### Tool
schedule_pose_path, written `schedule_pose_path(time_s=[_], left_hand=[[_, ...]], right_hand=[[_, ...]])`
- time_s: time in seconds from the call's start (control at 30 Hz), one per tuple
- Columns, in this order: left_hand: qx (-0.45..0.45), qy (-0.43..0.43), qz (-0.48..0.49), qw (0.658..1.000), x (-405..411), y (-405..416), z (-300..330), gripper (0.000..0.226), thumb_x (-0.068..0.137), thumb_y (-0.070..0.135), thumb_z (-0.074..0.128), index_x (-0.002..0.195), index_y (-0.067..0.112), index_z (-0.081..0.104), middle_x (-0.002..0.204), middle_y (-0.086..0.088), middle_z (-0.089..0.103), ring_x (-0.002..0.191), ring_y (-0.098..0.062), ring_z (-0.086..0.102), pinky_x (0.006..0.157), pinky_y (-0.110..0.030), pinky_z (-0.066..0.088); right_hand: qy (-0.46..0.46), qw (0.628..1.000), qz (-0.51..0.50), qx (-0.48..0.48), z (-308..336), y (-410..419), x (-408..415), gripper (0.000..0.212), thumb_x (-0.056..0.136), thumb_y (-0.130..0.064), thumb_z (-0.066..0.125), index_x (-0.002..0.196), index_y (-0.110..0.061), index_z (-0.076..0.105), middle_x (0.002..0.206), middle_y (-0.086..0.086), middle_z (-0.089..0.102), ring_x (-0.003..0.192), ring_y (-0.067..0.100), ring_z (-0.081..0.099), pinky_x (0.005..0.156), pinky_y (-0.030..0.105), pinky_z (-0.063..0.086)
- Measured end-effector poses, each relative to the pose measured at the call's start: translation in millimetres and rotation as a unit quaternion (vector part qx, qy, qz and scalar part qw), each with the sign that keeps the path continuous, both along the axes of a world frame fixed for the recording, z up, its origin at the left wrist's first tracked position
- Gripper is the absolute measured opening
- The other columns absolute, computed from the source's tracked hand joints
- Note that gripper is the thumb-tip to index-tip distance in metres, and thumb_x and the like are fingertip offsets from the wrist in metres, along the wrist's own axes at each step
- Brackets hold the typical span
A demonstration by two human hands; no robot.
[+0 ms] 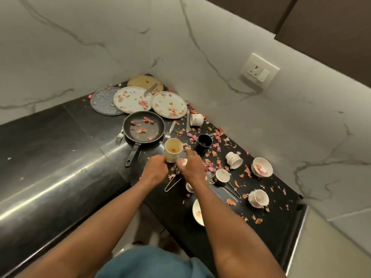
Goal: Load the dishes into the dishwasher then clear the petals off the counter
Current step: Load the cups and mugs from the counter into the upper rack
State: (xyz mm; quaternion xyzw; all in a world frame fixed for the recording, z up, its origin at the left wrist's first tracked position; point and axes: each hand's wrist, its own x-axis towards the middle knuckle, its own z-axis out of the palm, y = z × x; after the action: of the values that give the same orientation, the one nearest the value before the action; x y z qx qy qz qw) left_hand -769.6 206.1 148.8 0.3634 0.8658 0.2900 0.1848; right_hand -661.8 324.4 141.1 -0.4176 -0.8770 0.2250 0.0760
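- On the black counter [60, 137], near its front edge, your left hand [155, 170] grips a cream cup [173, 149] low on its side, fingers curled round it; the cup stands upright with a brown stain inside.
- Just beside it, your right hand [189, 167] has its fingers bent down over a small white dish [183, 161] with petals on it; you cannot tell whether they pinch it.
- Under your right wrist lies a wire-handled strainer [172, 182].
- Behind the cup sits a black frying pan [143, 127] with a fork [119, 136] at its left rim.
- In the corner, four plates [169, 104] overlap, strewn with petals [210, 157].
- Right of your hands, a dark mug [204, 144] stands upright, while several white cups [234, 160] and bowls [262, 167] lie tipped among scattered petals.
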Motion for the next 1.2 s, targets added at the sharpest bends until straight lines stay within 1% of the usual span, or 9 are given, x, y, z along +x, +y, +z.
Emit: schedule_pose_path(time_s=[0.17, 0.33, 0.63, 0.77, 0.87, 0.97, 1.03, 1.1, 1.2], left_hand=[[-0.008, -0.01, 0.065, 0.998, -10, -23, -21, 0.025, 0.088, 0.01, 0.053, 0.101, 0.014, 0.073, 0.098, -0.01, 0.074, 0.093, -0.028, 0.069, 0.084, -0.041, 0.056], [-0.022, -0.048, 0.075, 0.996, -21, -25, -24, 0.025, 0.09, 0.013, 0.054, 0.104, 0.019, 0.074, 0.101, -0.006, 0.074, 0.094, -0.024, 0.069, 0.085, -0.041, 0.057], [-0.037, -0.113, 0.078, 0.99, -33, -25, -26, 0.025, 0.092, 0.012, 0.056, 0.106, 0.017, 0.075, 0.099, -0.005, 0.072, 0.088, -0.02, 0.067, 0.083, -0.04, 0.058], [-0.039, -0.172, 0.084, 0.981, -45, -18, -29, 0.021, 0.094, 0.011, 0.057, 0.104, 0.017, 0.074, 0.097, 0.004, 0.07, 0.086, -0.017, 0.068, 0.084, -0.039, 0.059], [-0.015, -0.298, 0.105, 0.949, -52, -3, -16, 0.025, 0.104, 0.026, 0.048, 0.106, 0.013, 0.069, 0.09, -0.006, 0.074, 0.084, -0.022, 0.072, 0.085, -0.046, 0.061], [0.014, -0.467, 0.129, 0.875, -60, 14, 0, 0.059, 0.104, 0.057, 0.033, 0.111, 0.008, 0.066, 0.097, -0.016, 0.075, 0.092, -0.031, 0.073, 0.084, -0.046, 0.06], [0.056, -0.553, 0.137, 0.82, -68, 25, 5, 0.075, 0.096, 0.075, 0.03, 0.114, 0.01, 0.065, 0.106, -0.018, 0.074, 0.099, -0.034, 0.071, 0.087, -0.049, 0.057], [0.116, -0.584, 0.153, 0.789, -75, 35, 10, 0.082, 0.088, 0.083, 0.036, 0.119, 0.013, 0.065, 0.111, -0.016, 0.073, 0.104, -0.033, 0.07, 0.093, -0.053, 0.054], [0.185, -0.566, 0.185, 0.782, -84, 49, 17, 0.087, 0.072, 0.085, 0.06, 0.128, 0.019, 0.062, 0.115, -0.012, 0.072, 0.106, -0.033, 0.068, 0.094, -0.054, 0.054]], right_hand=[[-0.042, 0.997, 0.032, -0.062, -4, 6, -39, 0.102, 0.077, -0.051, 0.082, 0.157, -0.023, 0.024, 0.157, 0.011, 0.028, 0.137, 0.035, 0.046, 0.108, 0.051, 0.047], [-0.054, 0.997, 0.012, -0.062, -4, 13, -64, 0.109, 0.08, -0.051, 0.08, 0.16, -0.024, 0.012, 0.158, 0.016, 0.027, 0.135, 0.039, 0.048, 0.107, 0.055, 0.047], [-0.101, 0.988, -0.065, -0.094, -4, 19, -95, 0.096, 0.077, -0.047, 0.084, 0.154, -0.025, 0.031, 0.147, 0.018, 0.04, 0.136, 0.042, 0.042, 0.104, 0.053, 0.047], [-0.059, 0.989, -0.101, -0.09, 2, 18, -96, 0.094, 0.069, -0.051, 0.085, 0.148, -0.021, 0.041, 0.138, 0.017, 0.047, 0.129, 0.038, 0.049, 0.1, 0.048, 0.051], [0.011, 0.982, -0.156, -0.103, 5, 10, -93, 0.096, 0.064, -0.064, 0.081, 0.141, -0.019, 0.046, 0.135, 0.011, 0.048, 0.123, 0.032, 0.052, 0.097, 0.045, 0.052], [0.124, 0.954, -0.224, -0.153, 10, 8, -91, 0.09, 0.06, -0.074, 0.079, 0.127, -0.021, 0.05, 0.122, 0.004, 0.055, 0.108, 0.023, 0.057, 0.088, 0.04, 0.053], [0.209, 0.924, -0.24, -0.213, 16, 10, -85, 0.085, 0.063, -0.072, 0.082, 0.124, -0.021, 0.05, 0.118, 0.002, 0.059, 0.103, 0.019, 0.06, 0.085, 0.035, 0.051], [0.259, 0.899, -0.211, -0.283, 20, 10, -76, 0.08, 0.067, -0.066, 0.086, 0.123, -0.025, 0.047, 0.118, 0.0, 0.062, 0.104, 0.016, 0.062, 0.087, 0.033, 0.053], [0.252, 0.897, -0.147, -0.333, 22, 13, -64, 0.09, 0.058, -0.07, 0.089, 0.124, -0.027, 0.045, 0.123, 0.003, 0.061, 0.107, 0.021, 0.063, 0.092, 0.038, 0.056]])
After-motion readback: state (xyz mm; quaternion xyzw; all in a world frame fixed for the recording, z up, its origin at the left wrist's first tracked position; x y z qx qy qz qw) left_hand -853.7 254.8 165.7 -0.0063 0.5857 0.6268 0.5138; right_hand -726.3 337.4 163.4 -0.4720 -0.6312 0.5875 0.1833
